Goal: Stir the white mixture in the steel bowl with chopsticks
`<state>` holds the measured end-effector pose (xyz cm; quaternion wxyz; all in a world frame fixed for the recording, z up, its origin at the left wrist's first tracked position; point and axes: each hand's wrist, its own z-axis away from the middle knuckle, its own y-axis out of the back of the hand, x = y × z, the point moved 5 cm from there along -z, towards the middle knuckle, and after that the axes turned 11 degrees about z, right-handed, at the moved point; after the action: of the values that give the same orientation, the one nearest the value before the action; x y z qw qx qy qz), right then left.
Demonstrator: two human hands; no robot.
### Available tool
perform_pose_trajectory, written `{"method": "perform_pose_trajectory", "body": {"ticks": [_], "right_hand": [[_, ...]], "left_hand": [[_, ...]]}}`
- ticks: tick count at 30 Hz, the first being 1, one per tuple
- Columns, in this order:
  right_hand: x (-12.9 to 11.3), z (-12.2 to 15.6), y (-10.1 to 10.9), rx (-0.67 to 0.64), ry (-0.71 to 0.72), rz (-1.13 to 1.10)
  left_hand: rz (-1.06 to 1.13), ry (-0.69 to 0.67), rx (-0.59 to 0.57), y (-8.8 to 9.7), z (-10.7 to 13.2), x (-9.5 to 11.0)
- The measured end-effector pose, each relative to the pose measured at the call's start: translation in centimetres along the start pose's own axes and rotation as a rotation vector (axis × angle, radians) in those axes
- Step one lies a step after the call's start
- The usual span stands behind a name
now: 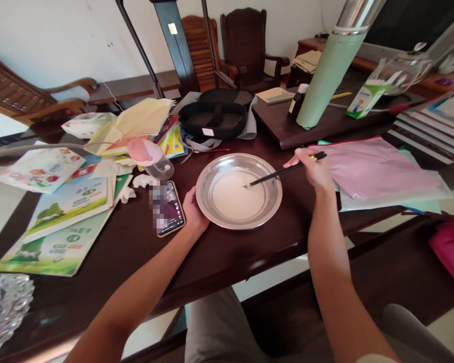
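Observation:
A round metal basin (263, 217) stands on the dark table in the middle of the head view, with a whitish mixture (230, 196) spread in it. My left hand (195, 209) is closed on the basin's left rim, its fingers partly hidden by the side. In my right hand (310, 164) are black chopsticks (283, 172), pointing down and left over the right rim. Their tips touch the mixture. Just left of my left hand, a phone (167, 209) lies face up with its screen lit.
Exercise books (60, 242), a tissue pack (41, 166) and a pink-topped clear container (151, 156) lie to the left. Behind the basin sits an open black case (215, 113). A tall green thermos (321, 80) rises at back right, above a pink folder (371, 166). A glass dish (5, 312) is near left.

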<state>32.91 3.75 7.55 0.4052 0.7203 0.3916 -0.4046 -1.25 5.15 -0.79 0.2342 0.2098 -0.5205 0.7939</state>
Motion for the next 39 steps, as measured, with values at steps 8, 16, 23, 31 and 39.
{"method": "perform_pose_trajectory", "body": {"ticks": [8,16,23,31,39], "right_hand": [[-1.4,0.4,-2.8,-0.275,0.019,-0.001],[-0.2,0.3,-0.2,-0.086,-0.017,-0.013],[-1.1,0.3,-1.9,-0.18,0.005,0.027],[-0.9,0.5,-2.0,-0.266,-0.005,-0.018],[0.1,0.0,0.3,0.015,-0.005,-0.001]], "left_hand": [[-0.003,-0.012,-0.002,0.3,-0.3,0.0],[0.015,0.002,-0.003,0.1,-0.2,-0.1],[0.005,0.003,-0.011,0.1,-0.1,0.0],[-0.002,0.002,-0.008,0.1,-0.1,0.0],[0.012,0.004,-0.004,0.1,-0.1,0.0]]}}
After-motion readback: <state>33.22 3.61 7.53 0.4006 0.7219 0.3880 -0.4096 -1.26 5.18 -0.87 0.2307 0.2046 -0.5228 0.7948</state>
